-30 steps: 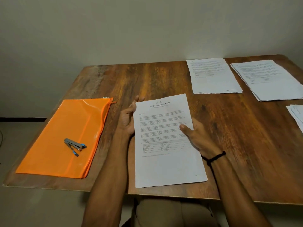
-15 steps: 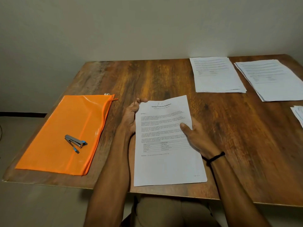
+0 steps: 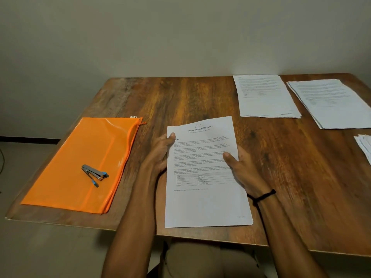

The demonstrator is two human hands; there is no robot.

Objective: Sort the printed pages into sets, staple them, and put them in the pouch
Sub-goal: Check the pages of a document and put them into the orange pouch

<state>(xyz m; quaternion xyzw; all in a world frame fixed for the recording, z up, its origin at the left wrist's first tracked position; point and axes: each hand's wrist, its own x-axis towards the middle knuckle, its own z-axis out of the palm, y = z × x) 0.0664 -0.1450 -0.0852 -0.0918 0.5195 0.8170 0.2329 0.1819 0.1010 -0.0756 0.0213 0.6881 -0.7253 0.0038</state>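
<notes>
**Page set now held at both edges**

Since a second ago, the left hand [image 3: 160,155] has brought its thumb over the page set's [image 3: 206,201] left edge. The right hand [image 3: 241,169] pinches the right edge. The set sits at the worktop's [image 3: 180,97] near edge, probably squared for stapling. The stapler [image 3: 94,174] lies on the orange pouch [image 3: 66,177].

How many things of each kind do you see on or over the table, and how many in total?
Paper piles: 4 (held pile, far piles, right-edge pile)
Orange pouch: 1
Stapler: 1
Total: 6
</notes>
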